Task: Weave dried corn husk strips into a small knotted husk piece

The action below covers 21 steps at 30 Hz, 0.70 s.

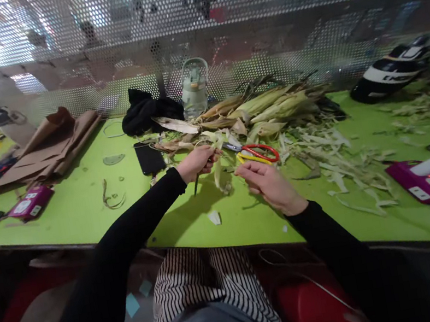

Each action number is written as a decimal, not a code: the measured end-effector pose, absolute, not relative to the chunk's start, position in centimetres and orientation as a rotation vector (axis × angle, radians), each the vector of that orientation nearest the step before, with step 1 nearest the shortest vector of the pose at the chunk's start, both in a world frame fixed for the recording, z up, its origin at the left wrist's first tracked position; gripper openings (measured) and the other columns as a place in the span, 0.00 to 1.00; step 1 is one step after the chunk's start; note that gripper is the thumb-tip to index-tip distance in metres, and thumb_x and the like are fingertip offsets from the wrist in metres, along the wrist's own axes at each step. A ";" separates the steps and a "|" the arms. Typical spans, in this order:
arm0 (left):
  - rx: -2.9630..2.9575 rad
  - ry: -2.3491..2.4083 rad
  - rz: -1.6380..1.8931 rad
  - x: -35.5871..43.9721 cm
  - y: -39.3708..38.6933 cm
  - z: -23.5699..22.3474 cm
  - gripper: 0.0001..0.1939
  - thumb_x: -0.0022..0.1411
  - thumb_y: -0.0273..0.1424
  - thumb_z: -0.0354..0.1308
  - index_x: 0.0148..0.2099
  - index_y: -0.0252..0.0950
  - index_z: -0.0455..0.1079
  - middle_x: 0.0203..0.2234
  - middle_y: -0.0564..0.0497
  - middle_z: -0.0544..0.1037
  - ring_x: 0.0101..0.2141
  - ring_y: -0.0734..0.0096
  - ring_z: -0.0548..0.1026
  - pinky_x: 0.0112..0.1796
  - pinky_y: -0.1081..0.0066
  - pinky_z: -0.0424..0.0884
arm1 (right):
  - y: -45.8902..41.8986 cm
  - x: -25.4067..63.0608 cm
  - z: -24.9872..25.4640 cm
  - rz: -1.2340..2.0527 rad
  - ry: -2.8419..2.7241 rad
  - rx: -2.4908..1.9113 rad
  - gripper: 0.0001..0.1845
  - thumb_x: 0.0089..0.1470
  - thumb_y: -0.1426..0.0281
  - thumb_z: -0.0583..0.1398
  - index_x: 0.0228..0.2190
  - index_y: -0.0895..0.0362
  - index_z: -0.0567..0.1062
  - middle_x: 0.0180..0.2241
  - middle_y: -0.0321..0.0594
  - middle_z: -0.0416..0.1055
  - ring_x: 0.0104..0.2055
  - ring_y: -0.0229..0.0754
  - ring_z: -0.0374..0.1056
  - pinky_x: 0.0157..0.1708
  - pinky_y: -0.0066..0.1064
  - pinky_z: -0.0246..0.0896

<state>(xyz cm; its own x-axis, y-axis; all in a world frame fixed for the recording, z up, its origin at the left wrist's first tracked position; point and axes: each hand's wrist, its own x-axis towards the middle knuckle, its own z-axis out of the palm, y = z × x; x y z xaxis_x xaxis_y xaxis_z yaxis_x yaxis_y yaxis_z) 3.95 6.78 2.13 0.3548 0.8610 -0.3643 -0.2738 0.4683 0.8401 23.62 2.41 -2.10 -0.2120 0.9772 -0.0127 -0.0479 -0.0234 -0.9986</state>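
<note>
My left hand [197,163] is closed round a pale strip of corn husk [221,176] that hangs down over the table. A thin dark pointed piece [196,185] sticks out below that hand; its kind is unclear. My right hand [264,181] is just to the right, its fingertips pinched together, and what they hold, if anything, is too small to make out. Scissors [257,152] with one red and one yellow handle lie just beyond it, blades towards my left hand. Behind both hands is a pile of dried corn husks [267,107].
Husk shreds [334,154] spread over the green table [126,221]. A phone [150,157], black cloth [148,111] and pale green bottle [194,89] stand or lie behind. Brown paper [58,144] and a purple box [31,203] are left; a black bottle [390,71] is right. Perforated metal [98,65] closes the back.
</note>
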 end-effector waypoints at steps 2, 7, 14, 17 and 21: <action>0.777 0.877 0.888 4.3 6.4 2.5 0.12 0.73 0.23 0.43 0.38 0.32 0.66 0.19 0.59 0.61 0.14 0.87 0.53 0.14 0.85 0.44 | 2.1 23.4 -2.6 1.371 -1.357 -1.102 0.20 0.45 0.52 0.71 0.32 0.55 0.79 0.19 0.27 0.61 0.16 0.27 0.44 0.15 0.25 0.34; 0.771 0.753 0.937 4.3 5.4 3.5 0.13 0.73 0.23 0.41 0.41 0.30 0.66 0.20 0.60 0.57 0.14 0.86 0.49 0.15 0.83 0.45 | 2.3 23.4 -2.9 1.277 -1.462 -1.142 0.20 0.49 0.51 0.68 0.34 0.54 0.80 0.22 0.30 0.67 0.17 0.28 0.45 0.16 0.26 0.36; 1.117 0.873 0.990 3.7 5.0 3.4 0.13 0.74 0.26 0.43 0.40 0.33 0.67 0.21 0.59 0.59 0.16 0.84 0.51 0.17 0.81 0.45 | 0.7 23.1 -1.5 1.103 -1.701 -1.120 0.11 0.50 0.58 0.68 0.30 0.53 0.82 0.31 0.37 0.79 0.32 0.39 0.69 0.34 0.31 0.62; 1.385 1.021 0.964 3.5 5.2 3.1 0.15 0.74 0.25 0.41 0.36 0.34 0.66 0.21 0.58 0.58 0.18 0.81 0.53 0.20 0.79 0.49 | -0.5 23.1 -1.0 0.990 -1.860 -1.104 0.10 0.55 0.60 0.65 0.31 0.52 0.82 0.31 0.38 0.80 0.30 0.41 0.70 0.32 0.33 0.62; 1.842 1.101 0.847 3.6 4.8 2.3 0.13 0.69 0.19 0.48 0.31 0.36 0.64 0.22 0.56 0.63 0.23 0.78 0.57 0.26 0.78 0.53 | -1.9 23.4 0.8 0.856 -1.933 -1.038 0.08 0.58 0.62 0.63 0.33 0.50 0.82 0.30 0.37 0.80 0.29 0.41 0.71 0.30 0.33 0.62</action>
